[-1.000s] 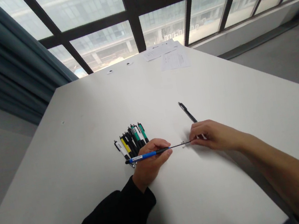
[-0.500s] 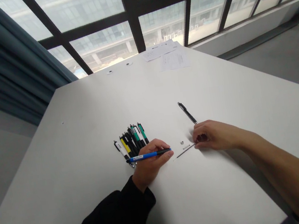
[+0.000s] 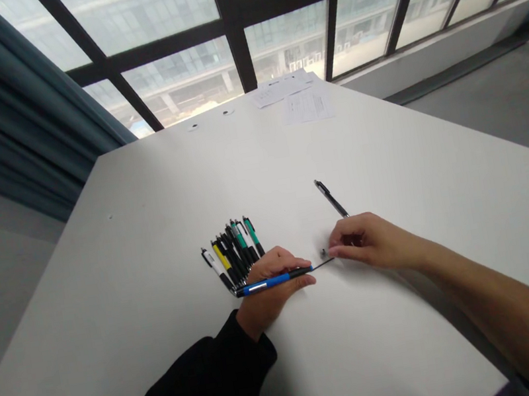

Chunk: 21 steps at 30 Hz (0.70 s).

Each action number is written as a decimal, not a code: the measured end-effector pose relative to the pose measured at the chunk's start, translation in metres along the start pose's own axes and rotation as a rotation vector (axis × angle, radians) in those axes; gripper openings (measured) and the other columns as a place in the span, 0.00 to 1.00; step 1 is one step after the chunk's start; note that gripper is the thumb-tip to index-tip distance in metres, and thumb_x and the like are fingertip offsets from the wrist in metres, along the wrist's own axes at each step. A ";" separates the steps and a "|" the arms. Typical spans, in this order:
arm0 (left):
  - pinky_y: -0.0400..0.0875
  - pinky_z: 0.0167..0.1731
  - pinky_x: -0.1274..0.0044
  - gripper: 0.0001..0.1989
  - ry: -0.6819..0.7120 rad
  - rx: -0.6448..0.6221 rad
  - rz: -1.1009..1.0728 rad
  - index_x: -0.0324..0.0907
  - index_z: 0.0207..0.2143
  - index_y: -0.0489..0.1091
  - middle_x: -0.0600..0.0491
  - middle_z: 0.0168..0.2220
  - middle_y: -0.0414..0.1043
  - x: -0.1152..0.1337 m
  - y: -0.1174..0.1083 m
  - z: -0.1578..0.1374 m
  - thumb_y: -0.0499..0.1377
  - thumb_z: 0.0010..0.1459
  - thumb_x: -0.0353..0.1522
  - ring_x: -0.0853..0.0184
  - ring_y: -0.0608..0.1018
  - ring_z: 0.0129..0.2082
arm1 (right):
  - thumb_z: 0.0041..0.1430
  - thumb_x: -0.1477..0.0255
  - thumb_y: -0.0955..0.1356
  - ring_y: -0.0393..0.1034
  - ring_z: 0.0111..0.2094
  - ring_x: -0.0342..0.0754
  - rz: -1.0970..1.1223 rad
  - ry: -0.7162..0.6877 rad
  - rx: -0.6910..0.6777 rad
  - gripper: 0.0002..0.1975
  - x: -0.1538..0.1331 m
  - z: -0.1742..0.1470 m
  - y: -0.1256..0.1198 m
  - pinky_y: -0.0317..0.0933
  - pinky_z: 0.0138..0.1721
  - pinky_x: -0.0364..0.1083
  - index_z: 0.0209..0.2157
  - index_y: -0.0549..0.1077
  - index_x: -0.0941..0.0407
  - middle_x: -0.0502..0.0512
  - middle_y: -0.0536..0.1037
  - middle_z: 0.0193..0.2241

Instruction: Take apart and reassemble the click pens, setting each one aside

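Observation:
Between its thumb and fingers my left hand [image 3: 270, 294] grips a blue pen barrel [image 3: 268, 284] with a black grip section, lying nearly level. My right hand [image 3: 366, 239] pinches a thin dark pen refill [image 3: 324, 263], whose far end meets the open right end of the barrel; how deep it sits inside cannot be made out. Close to the right fingertips lies a small metallic pen tip [image 3: 323, 253] on the table. Just beyond my left hand, a row of several pens [image 3: 232, 250] in white, yellow, black and green is partly covered by the fingers.
A single black pen [image 3: 331, 198] lies beyond my right hand on the white table [image 3: 151, 243]. Paper sheets [image 3: 307, 104] and two small white pieces with dark spots [image 3: 228, 112] lie at the far edge, by the window. A blue curtain [image 3: 17, 96] hangs at the left.
The right hand has moved left with the refill, bringing it to the barrel's end. My left hand has shifted slightly right and the barrel has tilted. The small piece beside the refill is now hidden.

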State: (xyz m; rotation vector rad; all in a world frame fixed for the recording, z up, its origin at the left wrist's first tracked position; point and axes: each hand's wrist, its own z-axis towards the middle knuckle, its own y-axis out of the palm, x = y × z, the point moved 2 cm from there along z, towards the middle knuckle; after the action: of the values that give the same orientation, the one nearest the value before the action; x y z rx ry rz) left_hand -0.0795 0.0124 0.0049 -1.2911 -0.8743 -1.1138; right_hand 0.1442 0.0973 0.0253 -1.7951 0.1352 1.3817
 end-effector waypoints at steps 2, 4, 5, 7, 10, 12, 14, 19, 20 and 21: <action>0.69 0.32 0.79 0.11 0.009 -0.007 0.029 0.47 0.36 0.83 0.53 0.31 0.73 0.000 0.002 -0.001 0.74 0.47 0.33 0.69 0.75 0.31 | 0.60 0.58 0.71 0.62 0.24 0.42 0.239 0.061 -0.089 0.16 -0.002 -0.001 0.014 0.55 0.26 0.42 0.37 0.77 0.59 0.50 0.73 0.24; 0.68 0.29 0.80 0.11 0.029 -0.013 0.052 0.48 0.36 0.83 0.54 0.30 0.71 -0.001 0.004 -0.003 0.73 0.47 0.34 0.71 0.74 0.29 | 0.57 0.59 0.73 0.63 0.24 0.41 0.431 0.094 -0.168 0.18 -0.005 0.000 0.028 0.56 0.26 0.42 0.41 0.77 0.59 0.50 0.74 0.25; 0.67 0.27 0.80 0.11 0.043 -0.023 0.062 0.48 0.37 0.83 0.54 0.29 0.70 -0.001 0.005 -0.003 0.73 0.48 0.35 0.71 0.73 0.28 | 0.56 0.59 0.73 0.64 0.24 0.41 0.492 0.114 -0.196 0.18 -0.006 0.000 0.034 0.56 0.26 0.41 0.41 0.77 0.59 0.50 0.75 0.25; 0.66 0.26 0.80 0.10 0.076 -0.054 0.082 0.48 0.37 0.83 0.54 0.28 0.68 -0.001 0.007 -0.004 0.72 0.49 0.35 0.72 0.71 0.27 | 0.56 0.59 0.73 0.63 0.23 0.40 0.551 0.153 -0.220 0.18 -0.008 0.001 0.042 0.57 0.25 0.41 0.38 0.77 0.59 0.49 0.74 0.24; 0.66 0.27 0.80 0.13 0.114 -0.097 0.097 0.47 0.39 0.83 0.54 0.29 0.69 0.001 0.007 -0.004 0.73 0.49 0.36 0.71 0.72 0.27 | 0.54 0.59 0.74 0.63 0.22 0.40 0.554 0.175 -0.206 0.16 -0.007 0.002 0.039 0.58 0.26 0.42 0.34 0.75 0.59 0.46 0.71 0.21; 0.68 0.28 0.79 0.18 0.131 -0.096 0.091 0.46 0.43 0.81 0.53 0.30 0.72 0.002 0.005 -0.004 0.73 0.48 0.37 0.70 0.72 0.28 | 0.54 0.61 0.74 0.62 0.22 0.40 0.522 0.181 -0.195 0.15 -0.004 0.001 0.028 0.58 0.27 0.42 0.33 0.74 0.58 0.45 0.69 0.20; 0.70 0.30 0.78 0.20 0.131 -0.040 0.089 0.43 0.44 0.80 0.52 0.32 0.74 0.002 0.001 -0.004 0.73 0.48 0.37 0.70 0.73 0.28 | 0.55 0.62 0.74 0.62 0.22 0.40 0.446 0.189 -0.204 0.14 0.000 -0.001 0.012 0.56 0.26 0.42 0.32 0.73 0.58 0.45 0.69 0.20; 0.65 0.23 0.81 0.08 0.055 0.141 0.142 0.40 0.34 0.77 0.54 0.26 0.74 -0.002 -0.002 -0.004 0.68 0.54 0.34 0.74 0.68 0.21 | 0.55 0.64 0.73 0.62 0.25 0.42 0.209 0.173 -0.165 0.11 0.007 -0.005 -0.022 0.55 0.28 0.42 0.31 0.74 0.57 0.47 0.71 0.24; 0.65 0.22 0.81 0.06 0.057 0.134 0.169 0.40 0.33 0.77 0.54 0.25 0.74 -0.002 -0.001 -0.004 0.68 0.54 0.34 0.74 0.68 0.20 | 0.55 0.64 0.73 0.62 0.25 0.42 0.163 0.177 -0.179 0.10 0.007 -0.006 -0.025 0.54 0.28 0.42 0.31 0.74 0.57 0.47 0.71 0.24; 0.65 0.23 0.81 0.06 0.070 0.113 0.199 0.40 0.32 0.77 0.54 0.25 0.75 -0.003 0.001 -0.004 0.68 0.54 0.33 0.74 0.69 0.20 | 0.55 0.64 0.73 0.62 0.25 0.42 0.127 0.177 -0.195 0.10 0.006 -0.006 -0.026 0.54 0.27 0.42 0.31 0.75 0.56 0.47 0.71 0.23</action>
State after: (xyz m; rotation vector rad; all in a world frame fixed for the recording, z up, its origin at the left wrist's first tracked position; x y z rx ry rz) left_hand -0.0799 0.0085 0.0017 -1.2105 -0.7295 -0.9338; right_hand 0.1659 0.1123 0.0347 -2.1034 0.2178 1.3609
